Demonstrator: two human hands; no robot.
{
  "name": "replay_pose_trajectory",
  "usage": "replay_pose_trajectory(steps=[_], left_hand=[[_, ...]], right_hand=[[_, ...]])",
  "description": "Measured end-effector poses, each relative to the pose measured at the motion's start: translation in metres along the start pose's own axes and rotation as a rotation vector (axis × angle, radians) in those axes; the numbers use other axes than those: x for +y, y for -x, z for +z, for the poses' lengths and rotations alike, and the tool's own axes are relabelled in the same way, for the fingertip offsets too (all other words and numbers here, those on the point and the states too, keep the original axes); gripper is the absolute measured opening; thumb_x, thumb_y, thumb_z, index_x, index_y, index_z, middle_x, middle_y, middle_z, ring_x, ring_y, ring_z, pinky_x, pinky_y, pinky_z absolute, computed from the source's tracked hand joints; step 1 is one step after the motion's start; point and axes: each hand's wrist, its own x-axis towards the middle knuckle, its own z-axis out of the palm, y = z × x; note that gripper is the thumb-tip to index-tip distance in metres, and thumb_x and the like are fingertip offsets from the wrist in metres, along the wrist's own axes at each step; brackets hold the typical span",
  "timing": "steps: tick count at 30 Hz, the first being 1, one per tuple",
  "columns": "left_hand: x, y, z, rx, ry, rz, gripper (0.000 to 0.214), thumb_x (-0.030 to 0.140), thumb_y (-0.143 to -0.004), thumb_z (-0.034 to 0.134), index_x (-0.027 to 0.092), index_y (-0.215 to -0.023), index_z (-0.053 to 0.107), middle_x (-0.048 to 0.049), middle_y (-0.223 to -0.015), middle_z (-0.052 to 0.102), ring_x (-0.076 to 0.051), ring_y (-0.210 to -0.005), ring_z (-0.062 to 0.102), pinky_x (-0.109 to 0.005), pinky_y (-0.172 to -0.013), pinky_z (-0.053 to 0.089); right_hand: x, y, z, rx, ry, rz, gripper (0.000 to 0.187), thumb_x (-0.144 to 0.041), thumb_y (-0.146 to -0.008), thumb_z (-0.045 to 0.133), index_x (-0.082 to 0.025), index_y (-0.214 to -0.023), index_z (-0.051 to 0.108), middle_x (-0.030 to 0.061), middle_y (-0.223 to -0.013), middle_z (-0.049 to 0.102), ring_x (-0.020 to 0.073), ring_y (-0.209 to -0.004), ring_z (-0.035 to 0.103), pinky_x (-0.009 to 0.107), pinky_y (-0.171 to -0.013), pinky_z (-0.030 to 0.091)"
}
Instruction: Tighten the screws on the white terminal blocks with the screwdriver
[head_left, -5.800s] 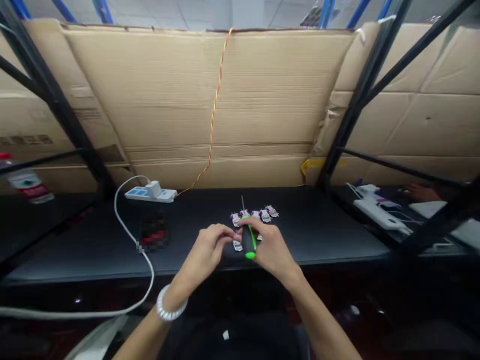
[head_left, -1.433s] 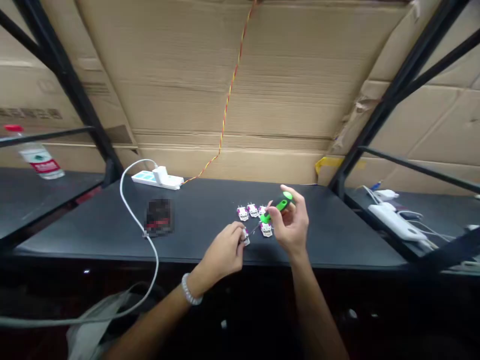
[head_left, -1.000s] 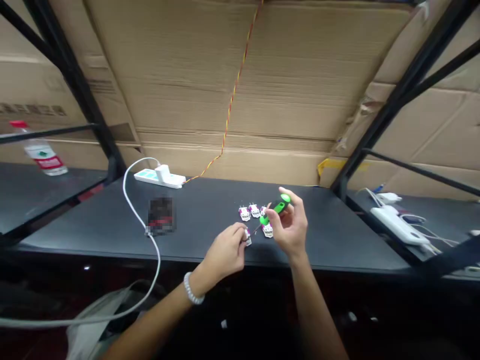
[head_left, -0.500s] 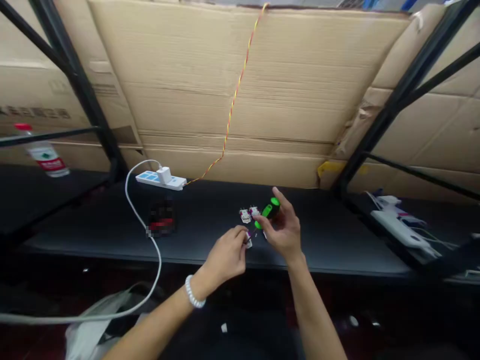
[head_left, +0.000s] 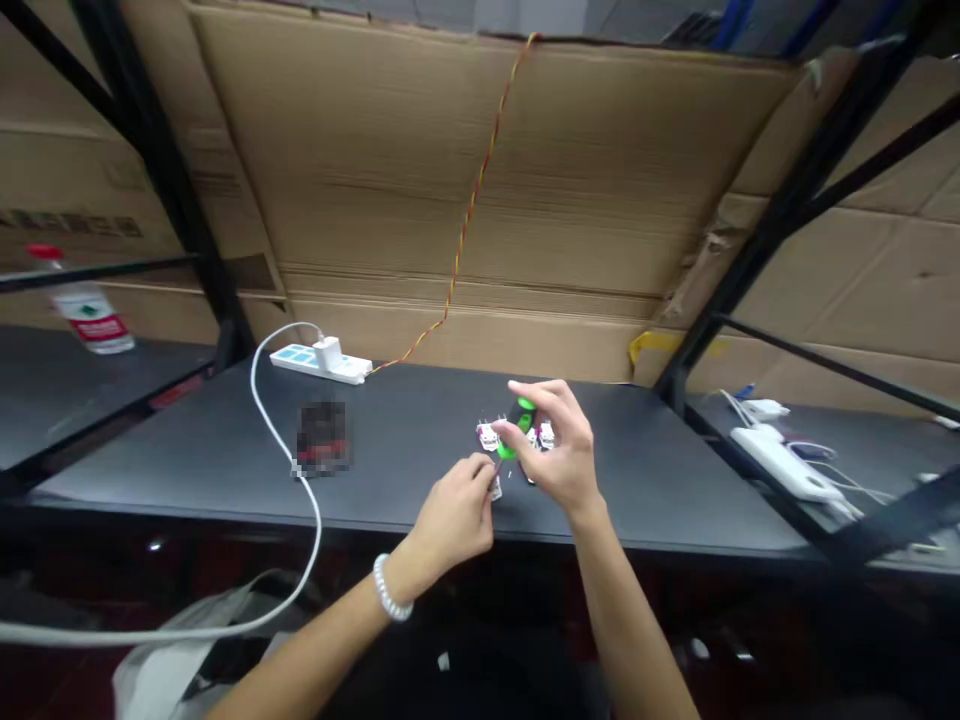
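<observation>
My right hand (head_left: 561, 448) has its thumb and fingers around the green-and-black handle of a screwdriver (head_left: 524, 421). The shaft slants down toward the fingertips of my left hand (head_left: 454, 508). Those fingertips pinch a small white part (head_left: 496, 489) close to the front edge of the table. My fingers cover most of that part, so the contact with the screwdriver tip cannot be made out. Just beyond lies a similar white part (head_left: 488, 436) with thin pins. Another white part (head_left: 547, 436) sits beside my right hand, partly hidden.
A white power strip (head_left: 349, 370) with a plugged-in adapter stands at the back left, its white cable (head_left: 319, 510) hanging over the front edge. A blurred dark object (head_left: 322, 437) lies nearby. Black metal posts (head_left: 727, 280) flank the black table (head_left: 405, 430). Cardboard (head_left: 360, 200) closes the back.
My right fingers have shifted on the screwdriver handle, and the handle now stands more upright and slightly farther left. My left hand stays nearly in place. The view has tilted slightly.
</observation>
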Motion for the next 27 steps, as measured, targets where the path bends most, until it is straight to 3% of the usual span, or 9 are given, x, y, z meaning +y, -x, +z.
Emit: replay_pose_trajectory(steps=[5, 10, 14, 16, 19, 21, 24, 27], left_hand=[[-0.001, 0.000, 0.000, -0.003, 0.024, -0.009, 0.023, 0.005, -0.091, 0.051, 0.022, -0.105, 0.058, -0.0105, -0.113, 0.066, -0.028, -0.101, 0.065, -0.043, -0.091, 0.060], [-0.001, -0.001, -0.001, 0.008, 0.021, -0.011, 0.020, 0.005, -0.091, 0.052, 0.022, -0.099, 0.057, -0.0095, -0.111, 0.065, -0.027, -0.102, 0.065, -0.043, -0.092, 0.059], [0.000, -0.001, 0.000, 0.009, 0.022, -0.025, 0.019, 0.006, -0.092, 0.052, 0.022, -0.100, 0.057, -0.0096, -0.110, 0.065, -0.027, -0.100, 0.064, -0.042, -0.090, 0.059], [0.000, -0.001, 0.001, 0.004, 0.011, -0.027, 0.018, 0.007, -0.093, 0.052, 0.022, -0.101, 0.058, -0.0100, -0.110, 0.065, -0.027, -0.100, 0.064, -0.043, -0.089, 0.059], [0.000, -0.001, 0.002, 0.011, 0.008, -0.031, 0.019, 0.006, -0.092, 0.053, 0.021, -0.102, 0.058, -0.0102, -0.113, 0.065, -0.027, -0.102, 0.064, -0.042, -0.092, 0.058], [0.000, -0.001, 0.001, 0.020, 0.018, -0.032, 0.022, 0.004, -0.091, 0.053, 0.021, -0.103, 0.059, -0.0094, -0.112, 0.065, -0.026, -0.102, 0.064, -0.040, -0.092, 0.057], [0.001, -0.001, 0.001, 0.020, 0.020, -0.043, 0.022, 0.004, -0.091, 0.053, 0.021, -0.103, 0.059, -0.0089, -0.110, 0.064, -0.025, -0.099, 0.064, -0.039, -0.089, 0.057], [0.002, -0.001, 0.001, 0.017, 0.001, -0.046, 0.020, 0.004, -0.091, 0.053, 0.021, -0.100, 0.059, -0.0087, -0.108, 0.064, -0.025, -0.097, 0.063, -0.039, -0.088, 0.057]], right_hand=[[-0.003, -0.001, -0.005, -0.096, -0.175, 0.014, 0.037, -0.027, -0.104, 0.059, -0.031, -0.139, 0.069, 0.0087, -0.124, 0.072, 0.0236, -0.103, 0.072, 0.042, -0.091, 0.061], [-0.004, -0.003, -0.007, -0.024, -0.001, 0.015, 0.033, -0.031, -0.091, 0.081, -0.032, -0.124, 0.078, 0.0042, -0.104, 0.069, 0.0189, -0.082, 0.066, 0.036, -0.076, 0.059], [-0.005, -0.003, -0.011, -0.136, -0.123, 0.002, 0.039, -0.026, -0.102, 0.062, -0.032, -0.140, 0.069, 0.0085, -0.126, 0.072, 0.0242, -0.108, 0.072, 0.044, -0.098, 0.059], [-0.006, -0.003, -0.012, -0.169, -0.162, 0.028, 0.038, -0.024, -0.103, 0.060, -0.032, -0.140, 0.069, 0.0072, -0.123, 0.075, 0.0229, -0.106, 0.074, 0.041, -0.095, 0.060], [-0.007, -0.004, -0.013, -0.091, -0.043, 0.005, 0.030, -0.025, -0.096, 0.074, -0.029, -0.126, 0.077, 0.0052, -0.107, 0.074, 0.0201, -0.091, 0.071, 0.035, -0.082, 0.061], [-0.007, -0.004, -0.014, -0.088, 0.000, -0.019, 0.033, -0.025, -0.096, 0.074, -0.027, -0.129, 0.076, 0.0070, -0.111, 0.073, 0.0214, -0.095, 0.071, 0.037, -0.086, 0.061], [-0.005, -0.003, -0.016, -0.195, -0.114, 0.002, 0.045, -0.023, -0.104, 0.058, -0.028, -0.148, 0.063, 0.0104, -0.131, 0.072, 0.0247, -0.117, 0.072, 0.043, -0.103, 0.059], [-0.005, -0.004, -0.017, -0.226, -0.154, 0.026, 0.043, -0.024, -0.104, 0.061, -0.030, -0.147, 0.064, 0.0084, -0.124, 0.075, 0.0225, -0.108, 0.074, 0.039, -0.096, 0.062]])
